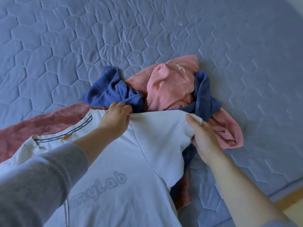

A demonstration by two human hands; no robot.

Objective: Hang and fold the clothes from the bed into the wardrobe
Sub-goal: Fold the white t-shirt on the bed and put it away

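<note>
A white T-shirt (124, 169) lies spread on the bed in front of me, inside out, its printed lettering showing through reversed. My left hand (114, 118) pinches the fabric at the shoulder seam near the collar. The sleeve end is gripped by my right hand (203, 136), thumb on top. Behind the sleeve sits a crumpled heap: a navy blue garment (113, 90) tangled with a pink garment (167, 86). A dark red cloth (41, 125) lies under the shirt's collar at the left.
The blue quilted bedspread (82, 38) covers the whole bed, with open room beyond and to the right of the heap. The bed's edge and a strip of wooden floor (288, 205) show at the lower right.
</note>
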